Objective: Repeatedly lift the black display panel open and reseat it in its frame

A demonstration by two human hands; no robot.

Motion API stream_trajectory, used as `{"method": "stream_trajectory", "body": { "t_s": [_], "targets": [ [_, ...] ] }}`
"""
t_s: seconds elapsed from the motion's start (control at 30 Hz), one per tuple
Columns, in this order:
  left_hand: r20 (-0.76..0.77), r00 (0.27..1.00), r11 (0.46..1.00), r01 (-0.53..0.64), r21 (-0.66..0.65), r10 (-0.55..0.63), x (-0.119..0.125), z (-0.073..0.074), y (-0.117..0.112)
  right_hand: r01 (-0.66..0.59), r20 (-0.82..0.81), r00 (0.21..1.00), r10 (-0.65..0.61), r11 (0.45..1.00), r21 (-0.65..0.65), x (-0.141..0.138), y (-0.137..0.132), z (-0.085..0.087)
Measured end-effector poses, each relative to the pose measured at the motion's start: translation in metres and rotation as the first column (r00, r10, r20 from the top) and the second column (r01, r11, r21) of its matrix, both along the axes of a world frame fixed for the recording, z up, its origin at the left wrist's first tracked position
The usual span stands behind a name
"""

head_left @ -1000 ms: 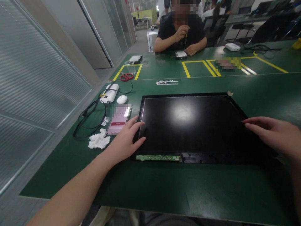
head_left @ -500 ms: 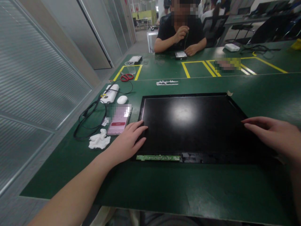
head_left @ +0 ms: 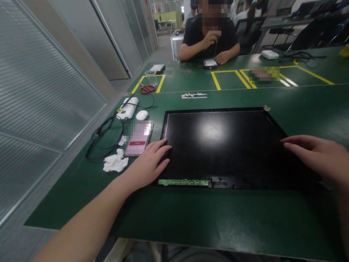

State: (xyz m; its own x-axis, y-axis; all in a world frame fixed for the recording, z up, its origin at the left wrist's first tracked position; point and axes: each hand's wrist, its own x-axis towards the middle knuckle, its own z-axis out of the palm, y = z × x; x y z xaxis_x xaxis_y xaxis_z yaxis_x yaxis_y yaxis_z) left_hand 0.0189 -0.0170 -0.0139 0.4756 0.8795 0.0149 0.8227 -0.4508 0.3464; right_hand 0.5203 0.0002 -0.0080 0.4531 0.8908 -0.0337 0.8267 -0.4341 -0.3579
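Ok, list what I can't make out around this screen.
All in the head view:
Left edge of the screen: partly covered by the left hand.
Screen's near right corner: lost in shadow by the right hand.
Right hand's outer side: cut off by the picture's right edge.
Phone: top blurred by blocks.
Circuit board markings: too small.

A flat black panel [head_left: 226, 156] is laid on the green tabletop [head_left: 185, 214], a narrow green circuit board [head_left: 185, 182] being set along the left part of its near edge. The panel's left edge is partly covered by the left hand [head_left: 152, 160], fingers spread; at the right edge the right hand [head_left: 317, 151] is placed, its grip not discernible. To the left are seen a phone [head_left: 136, 143], a crumpled white tissue [head_left: 116, 161] and a looped black cable [head_left: 95, 140]. Opposite, a thin tool [head_left: 215, 47] is held above a small boxy device [head_left: 209, 64] by a seated person [head_left: 191, 32].
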Motion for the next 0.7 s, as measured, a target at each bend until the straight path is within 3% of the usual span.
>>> {"method": "stream_trajectory", "body": {
  "t_s": [0.2,0.5,0.7],
  "targets": [
    [-0.011,1.000,1.000,0.005,0.000,-0.005,0.000,0.001,0.000,-0.038,0.007,0.999,0.037,0.998,0.050,0.003,0.001,-0.003],
    [-0.065,0.988,0.990,-0.141,-0.007,0.141,0.003,-0.001,-0.003,0.032,-0.002,0.999,-0.032,0.999,-0.009,-0.004,0.000,0.003],
    [-0.066,0.989,0.989,-0.134,-0.062,0.130,0.003,0.001,-0.001,0.041,-0.016,0.999,-0.041,0.999,-0.018,-0.010,0.000,0.008]
  ]
}}
